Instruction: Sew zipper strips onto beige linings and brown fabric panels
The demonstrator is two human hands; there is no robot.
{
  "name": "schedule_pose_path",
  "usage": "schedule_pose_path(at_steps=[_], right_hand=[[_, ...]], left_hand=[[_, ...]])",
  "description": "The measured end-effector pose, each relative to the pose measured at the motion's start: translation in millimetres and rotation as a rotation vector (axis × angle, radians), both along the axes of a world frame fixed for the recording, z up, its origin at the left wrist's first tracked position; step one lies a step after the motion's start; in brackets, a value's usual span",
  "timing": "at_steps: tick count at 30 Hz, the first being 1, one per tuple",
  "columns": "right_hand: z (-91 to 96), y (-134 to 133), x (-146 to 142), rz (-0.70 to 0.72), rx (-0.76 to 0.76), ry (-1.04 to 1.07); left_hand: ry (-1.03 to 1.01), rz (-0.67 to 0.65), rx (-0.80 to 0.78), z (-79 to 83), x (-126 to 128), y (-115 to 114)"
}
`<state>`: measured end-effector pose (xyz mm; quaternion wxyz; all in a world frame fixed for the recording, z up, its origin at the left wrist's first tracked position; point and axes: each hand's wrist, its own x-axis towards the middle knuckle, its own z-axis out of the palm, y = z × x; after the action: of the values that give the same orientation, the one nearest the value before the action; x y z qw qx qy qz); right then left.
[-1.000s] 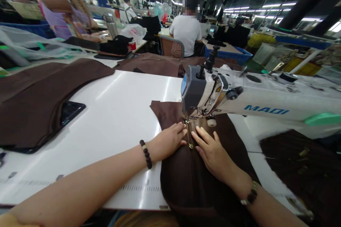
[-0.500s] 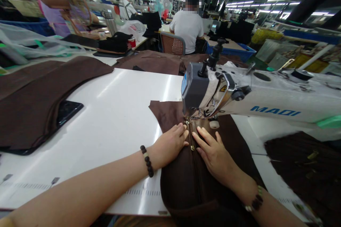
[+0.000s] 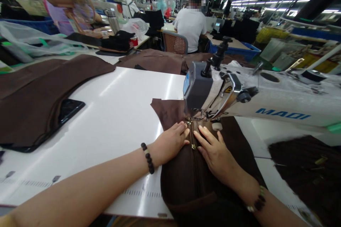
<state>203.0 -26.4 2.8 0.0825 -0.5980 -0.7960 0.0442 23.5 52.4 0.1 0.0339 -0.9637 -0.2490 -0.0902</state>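
A dark brown suede-like panel (image 3: 186, 181) lies on the white table under the head of a MAQI sewing machine (image 3: 205, 92). A zipper (image 3: 193, 138) with a metal pull runs down its middle and reaches the needle and presser foot area. My left hand (image 3: 172, 141) rests flat on the panel just left of the zipper, wearing a bead bracelet. My right hand (image 3: 214, 154) presses the panel on the zipper's right side, fingers spread. Neither hand grips anything. The needle point is hidden by the machine head.
The white sewing table (image 3: 114, 113) extends left, where a large brown fabric piece (image 3: 39, 92) lies over a black flat template (image 3: 70, 110). A dark fabric pile (image 3: 301, 177) lies at right. Beyond, a co-worker in a white shirt (image 3: 190, 32) sits on a rattan chair.
The view has turned slightly left, so the machine sits further right in the frame. My hands stay flat on the panel beside the zipper.
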Motion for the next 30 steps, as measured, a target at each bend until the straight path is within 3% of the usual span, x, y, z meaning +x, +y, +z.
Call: schedule_pose_path(at_steps=[4,9,13,17,20,22,25,30], right_hand=[[12.6,3,1,0.011,-0.072,0.078],[31.3,15,-6,0.051,-0.177,0.167],[37.6,23,-11,0.085,-0.206,0.223],[36.5,20,-7,0.16,-0.273,0.316],[30.0,4,-2,0.079,-0.146,0.47],[25.8,-16,1,0.023,-0.08,0.504],[25.5,-57,5,0.095,-0.14,0.384],[36.7,-115,2,0.322,-0.252,0.202]], left_hand=[[-0.039,-0.053,-0.233,21.0,-13,-3],[-0.099,-0.317,-0.727,63.6,-47,-32],[-0.093,-0.383,-0.914,72.0,-71,-60],[-0.085,-0.379,-0.847,67.9,-87,-77],[-0.071,-0.307,-0.653,65.3,-99,-86],[-0.018,-0.271,-0.503,61.8,-106,-92],[0.049,-0.286,-0.36,54.4,-110,-101],[-0.26,-0.319,-0.335,60.0,-80,-106]])
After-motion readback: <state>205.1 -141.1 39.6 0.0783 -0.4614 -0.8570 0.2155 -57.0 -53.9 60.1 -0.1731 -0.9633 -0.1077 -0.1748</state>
